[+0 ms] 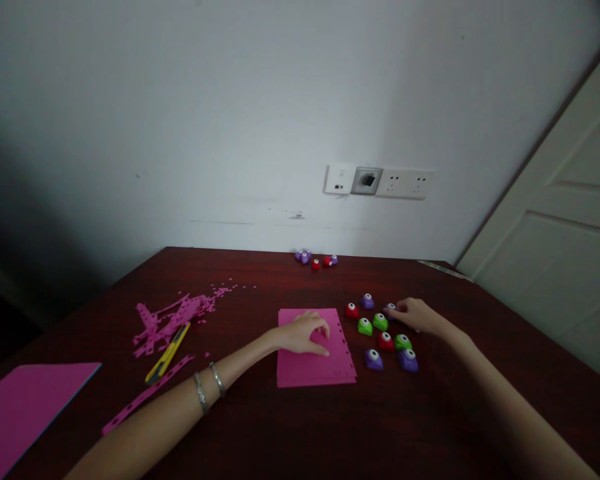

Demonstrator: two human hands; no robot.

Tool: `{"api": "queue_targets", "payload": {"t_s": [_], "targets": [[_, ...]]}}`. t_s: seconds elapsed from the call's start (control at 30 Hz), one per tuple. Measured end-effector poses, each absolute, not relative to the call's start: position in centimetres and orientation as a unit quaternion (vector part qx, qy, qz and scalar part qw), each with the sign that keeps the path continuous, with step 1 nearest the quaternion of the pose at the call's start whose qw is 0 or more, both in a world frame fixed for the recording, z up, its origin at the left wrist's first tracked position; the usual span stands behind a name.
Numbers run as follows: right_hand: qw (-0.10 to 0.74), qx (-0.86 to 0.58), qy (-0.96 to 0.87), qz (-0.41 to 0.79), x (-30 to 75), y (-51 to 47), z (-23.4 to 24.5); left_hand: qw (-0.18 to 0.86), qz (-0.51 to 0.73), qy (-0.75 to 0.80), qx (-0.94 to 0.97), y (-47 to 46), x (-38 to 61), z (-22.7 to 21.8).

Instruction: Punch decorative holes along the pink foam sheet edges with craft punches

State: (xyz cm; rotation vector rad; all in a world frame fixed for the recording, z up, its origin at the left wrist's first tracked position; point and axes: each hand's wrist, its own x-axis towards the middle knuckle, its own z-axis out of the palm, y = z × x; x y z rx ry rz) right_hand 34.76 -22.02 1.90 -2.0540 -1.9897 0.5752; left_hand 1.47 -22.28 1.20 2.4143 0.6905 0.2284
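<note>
A stack of pink paper sheets [310, 370] lies on the dark table, with small shapes punched along its right edge. My left hand [304, 335] rests on the stack, its fingers curved and thumb apart, holding nothing. To the right are several small one-eyed craft punches in red, green and purple, among them a red punch [385, 342], a green punch [365, 327] and a purple punch [373, 360]. My right hand [417, 315] has its fingertips on another purple craft punch [391, 308] at the group's back right, partly hiding it.
Pink paper scraps [180, 317] and tiny cutouts are scattered at the left. A yellow utility knife [168, 353] lies beside a punched pink strip [150, 393]. A larger pink sheet [35, 407] is at the near left. More punches [315, 264] stand by the wall below the sockets [405, 183].
</note>
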Motion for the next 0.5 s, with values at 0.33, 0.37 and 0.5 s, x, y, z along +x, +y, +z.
{"api": "queue_targets", "payload": {"t_s": [0.33,0.37,0.5], "targets": [[0.170,-0.726,-0.647,0.162,36.1,-25.5,1.7,0.312,0.086,0.266,0.908,-22.5,1.4,1.3],[0.173,-0.729,-0.645,0.152,36.3,-26.0,1.3,0.315,0.088,0.265,0.907,-22.4,1.4,1.2],[0.171,-0.729,-0.653,0.116,36.6,-27.4,0.0,0.343,0.090,0.267,0.896,-22.0,1.4,1.1]]}}
